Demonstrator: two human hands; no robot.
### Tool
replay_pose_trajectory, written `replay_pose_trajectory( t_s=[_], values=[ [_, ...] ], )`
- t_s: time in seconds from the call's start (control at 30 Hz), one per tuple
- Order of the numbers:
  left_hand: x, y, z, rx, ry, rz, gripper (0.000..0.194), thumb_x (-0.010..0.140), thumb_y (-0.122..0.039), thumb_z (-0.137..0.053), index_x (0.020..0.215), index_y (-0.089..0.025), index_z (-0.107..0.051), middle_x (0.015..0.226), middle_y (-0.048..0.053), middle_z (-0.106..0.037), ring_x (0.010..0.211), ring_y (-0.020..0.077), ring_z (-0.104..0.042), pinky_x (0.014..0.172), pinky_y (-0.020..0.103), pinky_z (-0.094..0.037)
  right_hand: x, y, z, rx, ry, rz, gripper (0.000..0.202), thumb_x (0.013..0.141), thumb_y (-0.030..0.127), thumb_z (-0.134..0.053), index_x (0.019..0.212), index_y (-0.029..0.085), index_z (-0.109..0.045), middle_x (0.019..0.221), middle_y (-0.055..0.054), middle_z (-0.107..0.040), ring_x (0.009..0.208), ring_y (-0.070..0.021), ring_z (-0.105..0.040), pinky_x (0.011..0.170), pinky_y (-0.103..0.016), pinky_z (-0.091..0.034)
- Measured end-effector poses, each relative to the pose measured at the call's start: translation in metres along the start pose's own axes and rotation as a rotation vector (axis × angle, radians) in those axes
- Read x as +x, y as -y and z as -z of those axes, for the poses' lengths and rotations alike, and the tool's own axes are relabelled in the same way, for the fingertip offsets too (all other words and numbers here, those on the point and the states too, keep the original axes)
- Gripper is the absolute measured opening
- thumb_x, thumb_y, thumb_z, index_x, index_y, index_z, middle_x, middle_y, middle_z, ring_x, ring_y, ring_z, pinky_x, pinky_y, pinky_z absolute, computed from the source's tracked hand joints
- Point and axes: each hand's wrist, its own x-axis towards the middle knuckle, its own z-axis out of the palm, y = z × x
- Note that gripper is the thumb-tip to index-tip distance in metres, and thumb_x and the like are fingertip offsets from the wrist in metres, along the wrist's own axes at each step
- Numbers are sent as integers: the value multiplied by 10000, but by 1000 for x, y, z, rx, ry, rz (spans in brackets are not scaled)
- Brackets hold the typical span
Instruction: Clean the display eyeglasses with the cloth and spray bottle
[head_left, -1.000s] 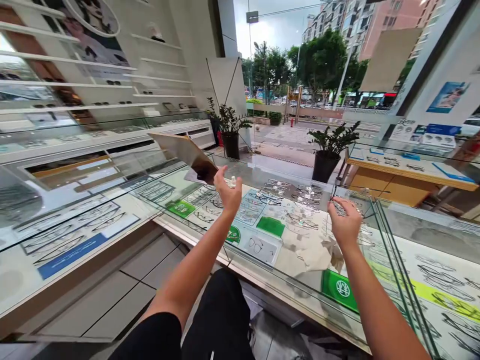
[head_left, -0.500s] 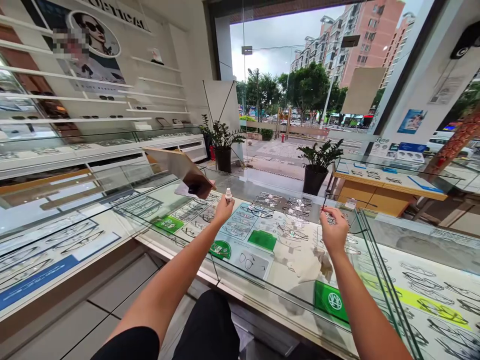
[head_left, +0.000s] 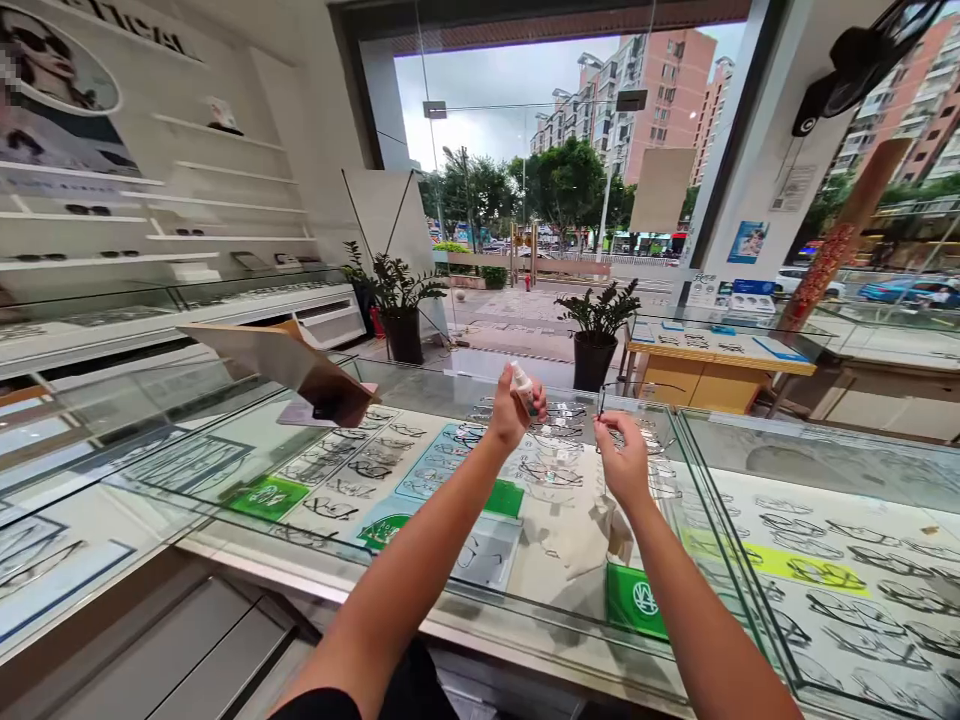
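My left hand (head_left: 508, 418) is closed around a small white spray bottle (head_left: 520, 380), its nozzle pointing up. Over the glass display case, my right hand (head_left: 624, 455) pinches a pair of thin dark-framed eyeglasses (head_left: 601, 400) by one side. A thin temple of the frame stretches off to the right above my fingers. A short gap separates the bottle from the eyeglasses. Beneath the glass top (head_left: 555, 560), several rows of spectacle frames (head_left: 551, 475) lie on white and pale blue mats, among green cards.
A tilted mirror (head_left: 292, 365) stands on the counter at the left. A green box (head_left: 637, 600) lies by the front edge under my right forearm. Glass panel edges (head_left: 724, 530) run down to the right. Two potted plants (head_left: 596, 340) stand beyond the counter.
My left hand has brought the spray bottle rightward, closer to the eyeglasses. My right hand still pinches the eyeglasses. The whole view has turned a little to the right.
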Motion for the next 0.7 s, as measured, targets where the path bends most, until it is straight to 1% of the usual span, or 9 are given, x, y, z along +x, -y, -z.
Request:
replay_pose_trajectory(
  t_s=[0.07, 0.1, 0.17, 0.23, 0.3, 0.37, 0.43, 0.57, 0.7],
  values=[
    [0, 5, -13, -113, 71, 43, 763, 819, -947, -390, 607, -217, -451, 571, -17, -344, 509, 133, -400, 488, 286, -355, 0, 2, -1, 31, 26, -20, 190, 997, 398, -601, 993, 236, -702, 1043, -80, -737, 1016, -271, -659, 955, -446, -492],
    [-1, 9, -16, -131, 89, 55, 778, 820, -956, -374, 590, -216, -447, 562, -17, -336, 504, 134, -395, 491, 289, -353, 0, 2, -1, 57, 39, -43, 194, 995, 409, -604, 990, 239, -697, 1044, -78, -738, 1015, -270, -663, 956, -444, -494],
    [-2, 21, -16, -111, 104, 61, 780, 833, -944, -365, 584, -214, -479, 560, -11, -359, 514, 143, -417, 517, 303, -372, 1, 2, -2, 131, 65, -119, 203, 983, 435, -623, 986, 243, -687, 1056, -78, -743, 1026, -271, -677, 963, -440, -501],
    [-3, 33, -12, 3, 74, 22, 725, 858, -877, -430, 615, -204, -548, 581, 2, -424, 550, 152, -462, 571, 315, -403, 1, 0, -3, 226, 94, -208, 208, 968, 452, -648, 984, 247, -679, 1053, -74, -754, 1053, -274, -692, 976, -435, -507],
    [-4, 45, -8, 170, 4, -57, 635, 876, -786, -511, 665, -194, -594, 631, 12, -492, 597, 153, -489, 626, 316, -415, 1, 0, -4, 309, 124, -279, 210, 950, 458, -673, 973, 250, -679, 1031, -66, -768, 1069, -273, -700, 988, -429, -511],
    [-5, 53, -6, 325, -49, -140, 574, 890, -730, -541, 687, -194, -581, 679, 13, -519, 638, 154, -482, 661, 316, -407, 2, -1, -5, 363, 145, -326, 211, 924, 462, -701, 950, 253, -685, 1011, -57, -780, 1059, -270, -704, 995, -426, -516],
    [-5, 58, -6, 441, -63, -197, 565, 900, -724, -533, 684, -202, -536, 692, 7, -497, 663, 158, -450, 679, 320, -390, 2, -1, -6, 395, 155, -361, 211, 901, 464, -721, 928, 257, -691, 1011, -50, -787, 1053, -267, -706, 1002, -426, -519],
    [-7, 62, -5, 610, -64, -215, 569, 904, -739, -542, 704, -210, -481, 699, -6, -449, 691, 163, -407, 688, 317, -348, 2, 0, -8, 415, 171, -398, 217, 877, 475, -740, 891, 267, -681, 980, -41, -786, 1055, -274, -707, 1015, -438, -519],
    [-8, 64, -5, 665, -78, -206, 580, 910, -756, -532, 725, -208, -479, 710, -7, -455, 698, 163, -407, 686, 309, -326, 1, 1, -9, 405, 212, -399, 233, 877, 494, -737, 889, 270, -671, 948, -38, -775, 1048, -278, -707, 1015, -440, -519]
  ],
)
